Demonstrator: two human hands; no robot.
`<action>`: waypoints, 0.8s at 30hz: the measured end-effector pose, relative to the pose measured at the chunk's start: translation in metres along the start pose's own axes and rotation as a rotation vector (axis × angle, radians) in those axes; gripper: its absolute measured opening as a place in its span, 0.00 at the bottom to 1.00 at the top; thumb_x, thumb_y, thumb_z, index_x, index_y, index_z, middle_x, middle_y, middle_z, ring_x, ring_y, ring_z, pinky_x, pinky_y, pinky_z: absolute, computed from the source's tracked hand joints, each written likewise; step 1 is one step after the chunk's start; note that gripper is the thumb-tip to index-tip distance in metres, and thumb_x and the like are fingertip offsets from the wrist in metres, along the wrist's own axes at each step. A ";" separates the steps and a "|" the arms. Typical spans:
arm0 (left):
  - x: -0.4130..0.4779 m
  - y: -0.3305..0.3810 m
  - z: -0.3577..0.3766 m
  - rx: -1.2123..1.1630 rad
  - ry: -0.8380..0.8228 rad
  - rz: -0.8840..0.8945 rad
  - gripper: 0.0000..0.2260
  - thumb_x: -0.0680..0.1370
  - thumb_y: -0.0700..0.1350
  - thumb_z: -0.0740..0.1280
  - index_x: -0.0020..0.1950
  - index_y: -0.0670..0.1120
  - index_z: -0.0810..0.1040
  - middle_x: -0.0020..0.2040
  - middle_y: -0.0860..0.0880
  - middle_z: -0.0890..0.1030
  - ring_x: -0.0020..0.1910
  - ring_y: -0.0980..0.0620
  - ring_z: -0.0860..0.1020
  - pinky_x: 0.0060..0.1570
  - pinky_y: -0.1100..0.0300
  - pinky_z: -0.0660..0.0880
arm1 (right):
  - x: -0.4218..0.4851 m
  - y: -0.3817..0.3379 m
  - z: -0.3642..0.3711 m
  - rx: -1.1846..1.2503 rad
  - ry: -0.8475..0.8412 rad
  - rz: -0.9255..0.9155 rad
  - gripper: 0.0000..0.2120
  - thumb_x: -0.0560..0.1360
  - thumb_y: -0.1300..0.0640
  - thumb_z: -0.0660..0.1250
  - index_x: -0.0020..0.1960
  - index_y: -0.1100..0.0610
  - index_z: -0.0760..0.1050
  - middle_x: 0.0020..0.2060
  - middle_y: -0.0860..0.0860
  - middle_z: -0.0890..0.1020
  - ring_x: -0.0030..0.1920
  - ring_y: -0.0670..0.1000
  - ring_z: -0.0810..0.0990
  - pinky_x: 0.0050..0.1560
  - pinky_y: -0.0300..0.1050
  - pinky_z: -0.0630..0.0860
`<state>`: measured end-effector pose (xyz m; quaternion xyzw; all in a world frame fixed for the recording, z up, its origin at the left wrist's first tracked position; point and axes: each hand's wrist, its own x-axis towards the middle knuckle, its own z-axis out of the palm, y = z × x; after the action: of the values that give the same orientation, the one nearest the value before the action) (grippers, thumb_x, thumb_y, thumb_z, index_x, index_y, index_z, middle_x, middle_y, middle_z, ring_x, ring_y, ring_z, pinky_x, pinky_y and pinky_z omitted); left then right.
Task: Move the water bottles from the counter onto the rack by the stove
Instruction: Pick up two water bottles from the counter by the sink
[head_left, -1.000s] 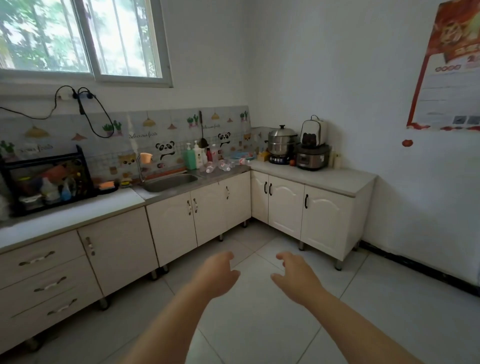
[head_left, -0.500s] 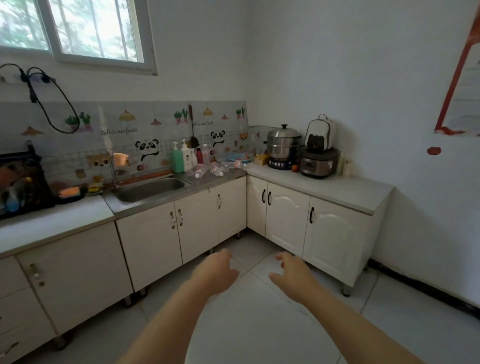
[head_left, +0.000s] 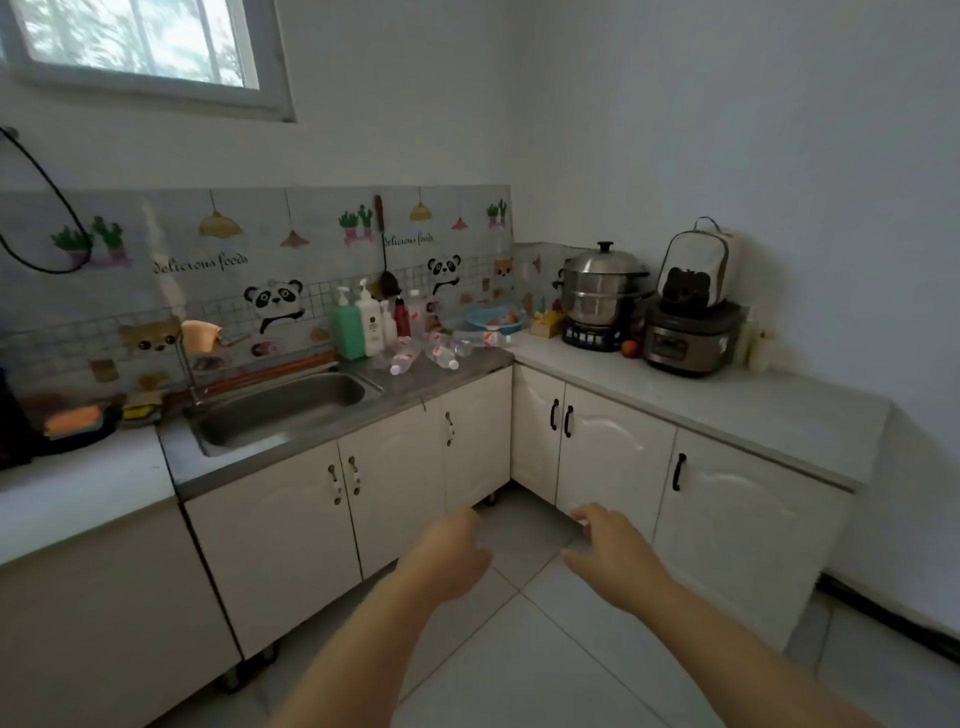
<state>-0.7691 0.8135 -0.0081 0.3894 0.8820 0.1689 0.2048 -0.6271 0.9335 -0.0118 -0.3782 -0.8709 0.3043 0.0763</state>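
Clear plastic water bottles with red-and-white labels lie tipped over on the grey countertop.
They cluster between the stainless-steel sink and the corner, just beside a green pump bottle; the left hand and right hand hover low, fingers loosely curled (holding nothing).

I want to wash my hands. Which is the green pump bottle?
Find the steel sink below the window. Behind its right end, bottles stand by the panda backsplash. The green pump bottle is leftmost and the only green one.
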 end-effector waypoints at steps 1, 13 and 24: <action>0.019 -0.002 -0.004 -0.006 0.001 -0.011 0.22 0.79 0.47 0.60 0.72 0.45 0.61 0.68 0.44 0.70 0.65 0.45 0.71 0.62 0.55 0.69 | 0.022 0.000 0.001 0.008 -0.003 -0.004 0.27 0.75 0.52 0.64 0.71 0.55 0.61 0.66 0.56 0.69 0.65 0.53 0.71 0.63 0.45 0.70; 0.256 0.028 -0.076 0.031 0.101 -0.065 0.24 0.79 0.48 0.62 0.73 0.46 0.61 0.68 0.45 0.71 0.66 0.48 0.71 0.64 0.57 0.69 | 0.290 -0.014 -0.029 0.011 -0.055 -0.070 0.26 0.76 0.53 0.63 0.71 0.57 0.62 0.67 0.56 0.70 0.64 0.53 0.72 0.62 0.43 0.69; 0.468 0.004 -0.118 0.026 0.058 -0.069 0.24 0.79 0.49 0.62 0.72 0.45 0.61 0.68 0.44 0.71 0.65 0.46 0.72 0.63 0.55 0.70 | 0.503 -0.030 -0.025 0.016 -0.082 -0.048 0.27 0.75 0.51 0.65 0.71 0.56 0.61 0.67 0.56 0.69 0.65 0.53 0.71 0.60 0.41 0.69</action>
<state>-1.1116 1.1534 -0.0130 0.3562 0.9026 0.1615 0.1799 -0.9897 1.2834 -0.0231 -0.3440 -0.8796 0.3246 0.0509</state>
